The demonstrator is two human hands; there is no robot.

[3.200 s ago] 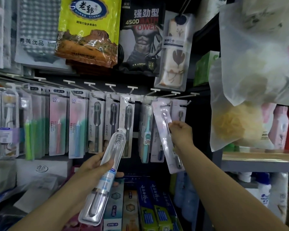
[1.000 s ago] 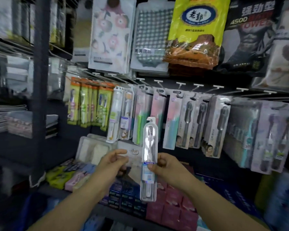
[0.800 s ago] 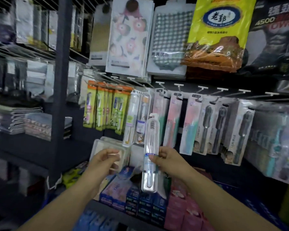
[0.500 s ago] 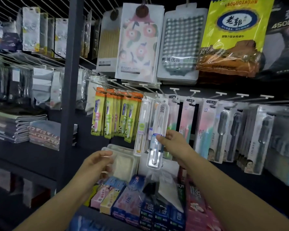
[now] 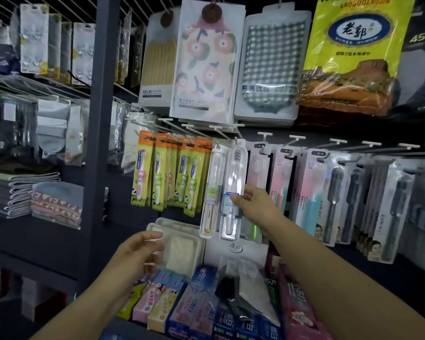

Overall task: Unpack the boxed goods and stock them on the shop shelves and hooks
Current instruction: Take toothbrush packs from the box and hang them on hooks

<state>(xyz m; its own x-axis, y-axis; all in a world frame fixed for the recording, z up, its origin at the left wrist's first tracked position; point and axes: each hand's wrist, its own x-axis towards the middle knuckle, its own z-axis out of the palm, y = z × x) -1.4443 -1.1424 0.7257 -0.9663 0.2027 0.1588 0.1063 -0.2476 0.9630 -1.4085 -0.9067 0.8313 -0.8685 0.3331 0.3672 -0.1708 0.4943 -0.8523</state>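
Note:
My right hand [image 5: 252, 204] pinches a clear toothbrush case [image 5: 234, 182] near its blue label. The case stands upright with its top at a white wire hook [image 5: 238, 137] in the toothbrush row. A similar clear case with a yellow sticker [image 5: 211, 192] hangs just left of it. My left hand [image 5: 139, 253] hovers lower left, fingers loosely spread, holding nothing. Whether the case's hang tab sits on the hook is not clear.
Orange-and-yellow kids' toothbrush packs [image 5: 172, 173] hang to the left, pink and grey packs [image 5: 329, 192] to the right. Towel packs [image 5: 206, 60] hang above. Toothpaste boxes [image 5: 194, 303] fill the shelf below. A dark upright post [image 5: 101, 119] stands at left, folded cloths [image 5: 35, 195] beyond it.
My left hand let go of the case and dropped away. My right hand raised the case from chest height up to the hook row, beside the yellow-sticker case.

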